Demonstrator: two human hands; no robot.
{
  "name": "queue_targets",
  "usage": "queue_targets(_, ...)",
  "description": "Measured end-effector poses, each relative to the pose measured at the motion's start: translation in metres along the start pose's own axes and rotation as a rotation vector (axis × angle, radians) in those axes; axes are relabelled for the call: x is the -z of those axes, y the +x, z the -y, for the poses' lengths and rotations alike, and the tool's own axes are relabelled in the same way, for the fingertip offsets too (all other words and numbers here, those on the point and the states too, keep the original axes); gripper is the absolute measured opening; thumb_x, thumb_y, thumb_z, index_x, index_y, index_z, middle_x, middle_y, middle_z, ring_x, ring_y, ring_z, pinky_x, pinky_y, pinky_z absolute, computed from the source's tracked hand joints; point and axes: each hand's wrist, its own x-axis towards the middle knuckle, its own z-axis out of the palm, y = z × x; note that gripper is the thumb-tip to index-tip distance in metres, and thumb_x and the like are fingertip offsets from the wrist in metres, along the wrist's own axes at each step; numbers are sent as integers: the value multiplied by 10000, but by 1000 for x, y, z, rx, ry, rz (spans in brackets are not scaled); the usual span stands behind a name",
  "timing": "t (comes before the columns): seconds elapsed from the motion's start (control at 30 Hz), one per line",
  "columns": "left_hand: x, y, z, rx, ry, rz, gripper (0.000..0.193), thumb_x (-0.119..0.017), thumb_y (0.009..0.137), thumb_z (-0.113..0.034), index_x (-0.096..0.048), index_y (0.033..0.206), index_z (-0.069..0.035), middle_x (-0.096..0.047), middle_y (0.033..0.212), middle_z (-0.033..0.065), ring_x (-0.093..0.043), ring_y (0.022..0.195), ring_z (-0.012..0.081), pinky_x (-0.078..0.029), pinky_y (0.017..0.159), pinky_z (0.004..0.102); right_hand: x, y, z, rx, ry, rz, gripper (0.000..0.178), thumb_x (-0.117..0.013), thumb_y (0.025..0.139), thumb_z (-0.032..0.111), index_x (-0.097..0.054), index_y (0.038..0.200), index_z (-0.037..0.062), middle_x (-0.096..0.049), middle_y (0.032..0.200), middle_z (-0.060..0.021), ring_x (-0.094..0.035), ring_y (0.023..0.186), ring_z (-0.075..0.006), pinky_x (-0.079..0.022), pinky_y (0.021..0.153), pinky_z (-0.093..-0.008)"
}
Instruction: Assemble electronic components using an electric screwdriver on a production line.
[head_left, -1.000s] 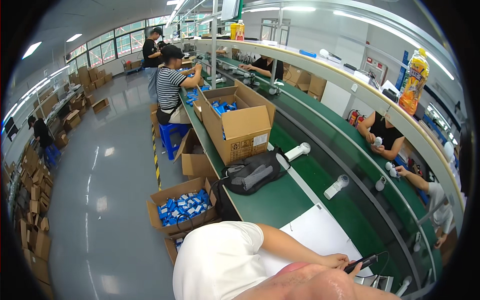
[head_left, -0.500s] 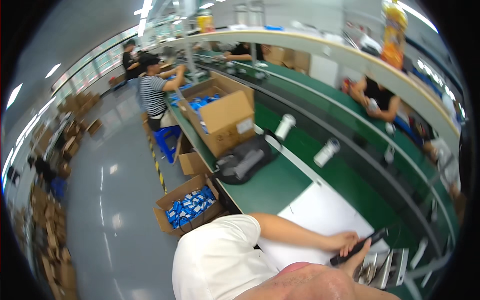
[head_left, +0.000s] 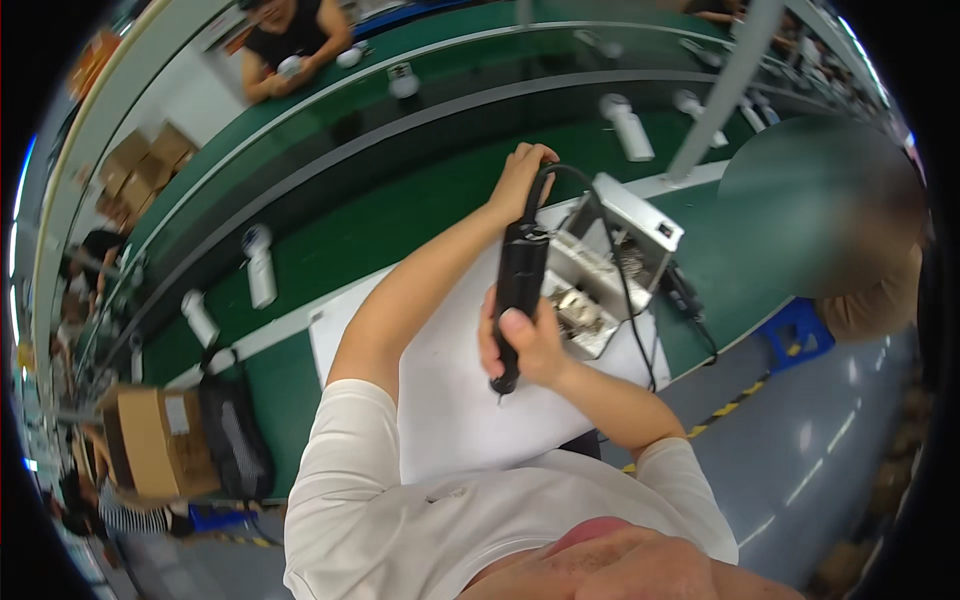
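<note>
My right hand (head_left: 535, 343) is wrapped round a black electric screwdriver (head_left: 521, 275). The tool points bit-down over a white sheet (head_left: 450, 400) on the bench, its cord looping from the upper end. My left hand (head_left: 521, 180) is stretched forward past the screwdriver, beside the cord, near the conveyor. Its fingers are bent, and whether they hold the cord or something small is hidden. Just right of the screwdriver stands a pale metal box (head_left: 650, 225) with open compartments. Small metal parts (head_left: 583, 312) lie inside it.
A second black screwdriver (head_left: 683, 292) lies right of the box. White tube-shaped devices (head_left: 262, 275) with round heads lie along the green conveyor (head_left: 380, 210). A black bag (head_left: 236, 430) and cardboard carton (head_left: 155, 440) stand at left. A metal post (head_left: 725, 95) rises at right. Co-workers sit around.
My view has swung right from the aisle to the bench. The screwdriver now stands bit-down in my right hand. My left hand, earlier at the screwdriver, now reaches forward beyond it.
</note>
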Motion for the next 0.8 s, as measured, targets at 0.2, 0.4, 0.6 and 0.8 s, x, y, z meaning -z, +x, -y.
queue_targets(0.2, -87, 88, 11, -399, 404, 81, 399, -582, 869, -322, -545, 1250, -208, -366, 1335, 152, -455, 1006, 426, -441, 869, 481, 3, -11, 25, 51, 5, -3, 235, -563, 858, 178, -471, 991, 9, -522, 595, -53, -457, 418, -125, -392, 396, -246)
queue_targets(0.4, -111, 131, -18, 31, 666, 384, 411, -565, 884, -359, -541, 1237, -150, -343, 1311, 198, -472, 958, 470, -480, 805, 519, 5, -12, 35, 168, 70, 16, 211, -581, 842, 154, -476, 960, 15, -515, 588, -33, -448, 420, -119, -389, 401, -239)
queue_targets(0.6, -39, 99, 83, -67, 199, -108, 370, -663, 741, -109, -526, 1067, 1, -520, 1068, 205, -587, 815, 367, -532, 768, 462, -2, -15, 37, 177, -7, 21, 199, -592, 834, 156, -482, 932, 22, -516, 592, -30, -439, 420, -113, -386, 405, -232)
queue_targets(0.8, 79, -77, 3, 530, -856, -157, 590, -662, 831, -184, -399, 1334, -21, -589, 1110, 171, -633, 895, 217, -520, 698, 267, 7, -17, 41, 375, -92, 34, 220, -613, 819, 177, -481, 920, 32, -530, 598, -38, -441, 423, -115, -389, 415, -230)
